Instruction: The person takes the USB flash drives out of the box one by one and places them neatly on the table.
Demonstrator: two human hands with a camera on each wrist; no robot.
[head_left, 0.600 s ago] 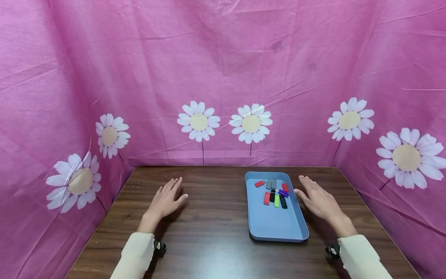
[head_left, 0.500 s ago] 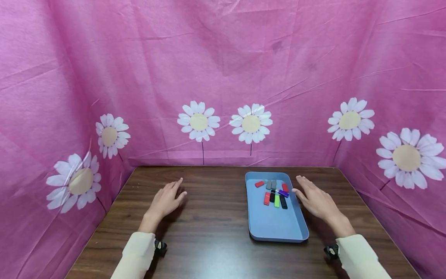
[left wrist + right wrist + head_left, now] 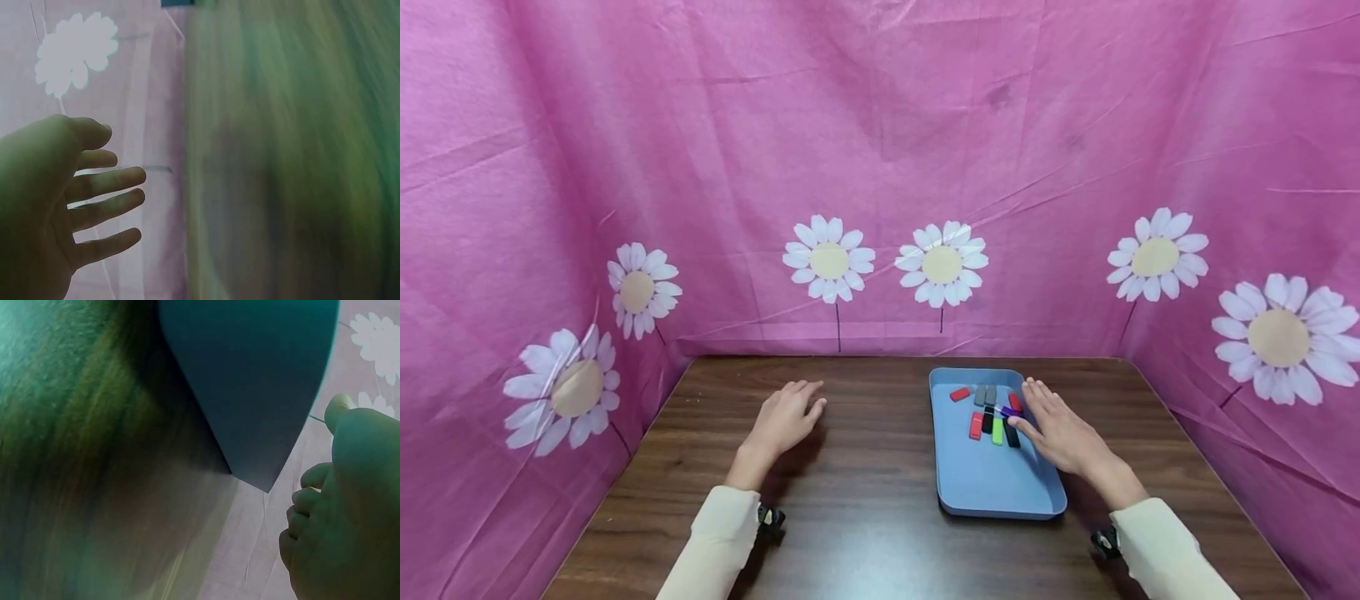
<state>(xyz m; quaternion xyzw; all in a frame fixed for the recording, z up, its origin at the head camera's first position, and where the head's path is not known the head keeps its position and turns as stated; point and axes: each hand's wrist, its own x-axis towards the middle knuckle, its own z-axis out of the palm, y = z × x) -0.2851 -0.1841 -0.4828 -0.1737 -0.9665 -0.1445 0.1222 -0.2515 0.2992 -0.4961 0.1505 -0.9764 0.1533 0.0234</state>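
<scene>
Pink cloth (image 3: 880, 125) printed with white daisies (image 3: 829, 260) hangs behind and beside a brown wooden table (image 3: 865, 467). From the head view, a blue tray (image 3: 992, 483) sits right of the table's middle, with small sticks (image 3: 975, 425) in red, grey, black, green and purple grouped in its far half. The right hand (image 3: 1063, 433) is over the tray's right rim, thumb tip overlapping the purple stick; whether they touch I cannot tell. Its grip is loose, holding nothing. Well left of the tray, the left hand (image 3: 784, 419) has a relaxed grip, likewise holding nothing. In the left wrist view, its fingers stand apart before the cloth, beside the blurred table. The right wrist view shows the right fingers near the tray's dark outer side.
</scene>
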